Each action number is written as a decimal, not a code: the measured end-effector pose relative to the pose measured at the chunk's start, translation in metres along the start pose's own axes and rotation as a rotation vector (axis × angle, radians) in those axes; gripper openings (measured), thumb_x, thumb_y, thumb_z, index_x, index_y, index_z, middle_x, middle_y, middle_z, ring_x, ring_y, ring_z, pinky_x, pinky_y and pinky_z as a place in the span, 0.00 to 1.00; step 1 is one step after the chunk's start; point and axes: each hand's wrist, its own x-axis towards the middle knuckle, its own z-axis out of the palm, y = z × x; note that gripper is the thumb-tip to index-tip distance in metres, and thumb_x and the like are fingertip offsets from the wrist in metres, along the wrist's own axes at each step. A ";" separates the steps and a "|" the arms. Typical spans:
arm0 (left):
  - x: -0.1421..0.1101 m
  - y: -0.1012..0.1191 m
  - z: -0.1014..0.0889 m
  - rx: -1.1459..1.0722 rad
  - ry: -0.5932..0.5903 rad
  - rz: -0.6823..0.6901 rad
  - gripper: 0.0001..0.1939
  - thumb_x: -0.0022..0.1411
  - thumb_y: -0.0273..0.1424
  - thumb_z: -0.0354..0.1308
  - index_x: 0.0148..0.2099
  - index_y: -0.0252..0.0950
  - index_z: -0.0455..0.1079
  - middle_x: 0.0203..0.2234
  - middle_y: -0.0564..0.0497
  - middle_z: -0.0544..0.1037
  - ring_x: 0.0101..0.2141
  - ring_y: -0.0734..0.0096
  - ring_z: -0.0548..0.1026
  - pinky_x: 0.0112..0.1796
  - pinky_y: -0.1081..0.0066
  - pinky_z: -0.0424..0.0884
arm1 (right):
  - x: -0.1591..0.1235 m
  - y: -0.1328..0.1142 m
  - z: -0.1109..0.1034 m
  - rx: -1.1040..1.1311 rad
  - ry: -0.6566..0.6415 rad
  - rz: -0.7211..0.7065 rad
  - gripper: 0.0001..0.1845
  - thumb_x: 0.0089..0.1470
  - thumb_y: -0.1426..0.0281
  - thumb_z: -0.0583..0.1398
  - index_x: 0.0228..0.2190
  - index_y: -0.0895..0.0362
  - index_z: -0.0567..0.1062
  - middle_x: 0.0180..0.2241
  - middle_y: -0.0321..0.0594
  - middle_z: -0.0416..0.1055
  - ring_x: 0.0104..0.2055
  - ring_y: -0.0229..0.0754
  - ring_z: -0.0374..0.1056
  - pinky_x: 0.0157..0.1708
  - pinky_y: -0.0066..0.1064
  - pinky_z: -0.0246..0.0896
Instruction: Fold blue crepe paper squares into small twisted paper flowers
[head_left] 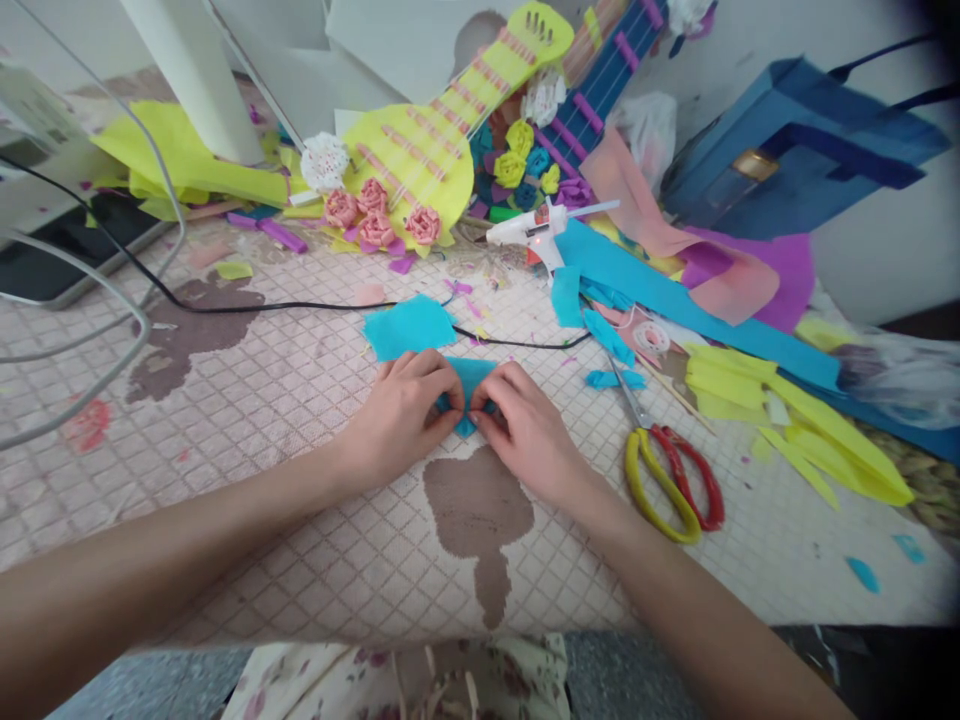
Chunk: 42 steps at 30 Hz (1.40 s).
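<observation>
Between both hands is a small turquoise piece of crepe paper or similar thin sheet [474, 372], its near edge pinched by the fingertips. My left hand [412, 405] grips its left side, thumb and fingers pressed together. From the right, my right hand [521, 415] pinches the same piece close to the left fingertips. Just beyond the hands lies another turquoise piece [410, 326], flat on the quilted table cover [315, 560]. To the right of my right hand rest scissors [667, 480] with one yellow and one red handle, blades pointing away.
A white glue gun [532, 232] stands behind, its black cord [300, 305] crossing the table. A yellow paper guitar [420, 150] with pink roses leans at the back. Long turquoise strip [697, 300], yellow scraps [810, 420] and a blue bag [780, 150] are at right.
</observation>
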 end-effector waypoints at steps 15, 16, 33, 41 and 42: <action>-0.001 -0.003 0.001 0.077 -0.013 0.028 0.04 0.60 0.26 0.52 0.34 0.36 0.69 0.36 0.48 0.71 0.39 0.61 0.67 0.40 0.60 0.62 | -0.002 -0.001 -0.006 0.004 -0.044 -0.015 0.07 0.51 0.73 0.60 0.33 0.55 0.65 0.38 0.42 0.61 0.43 0.45 0.62 0.43 0.39 0.61; -0.001 -0.002 0.001 0.076 -0.013 0.025 0.04 0.60 0.26 0.53 0.34 0.36 0.69 0.36 0.48 0.71 0.39 0.61 0.67 0.40 0.60 0.62 | -0.002 -0.001 -0.006 0.010 -0.048 -0.014 0.09 0.50 0.72 0.61 0.33 0.55 0.65 0.38 0.41 0.61 0.43 0.45 0.62 0.43 0.39 0.61; 0.001 0.000 -0.009 0.036 -0.101 0.006 0.05 0.55 0.25 0.58 0.36 0.34 0.68 0.37 0.47 0.69 0.41 0.60 0.68 0.44 0.59 0.63 | -0.002 0.002 -0.010 0.052 -0.095 -0.034 0.03 0.55 0.75 0.56 0.34 0.56 0.66 0.38 0.43 0.61 0.42 0.43 0.62 0.40 0.36 0.63; 0.002 0.002 -0.007 0.071 -0.095 -0.009 0.13 0.51 0.35 0.65 0.35 0.35 0.67 0.37 0.48 0.69 0.40 0.58 0.68 0.42 0.58 0.63 | -0.002 0.002 -0.008 0.040 -0.091 -0.017 0.05 0.53 0.75 0.58 0.35 0.57 0.67 0.39 0.43 0.60 0.43 0.43 0.61 0.40 0.35 0.63; 0.002 0.001 -0.007 0.065 -0.100 -0.011 0.15 0.49 0.36 0.66 0.36 0.35 0.67 0.37 0.48 0.69 0.40 0.58 0.68 0.42 0.58 0.63 | -0.002 0.001 -0.008 0.041 -0.092 -0.014 0.06 0.53 0.75 0.58 0.35 0.57 0.67 0.39 0.43 0.60 0.42 0.43 0.62 0.40 0.35 0.63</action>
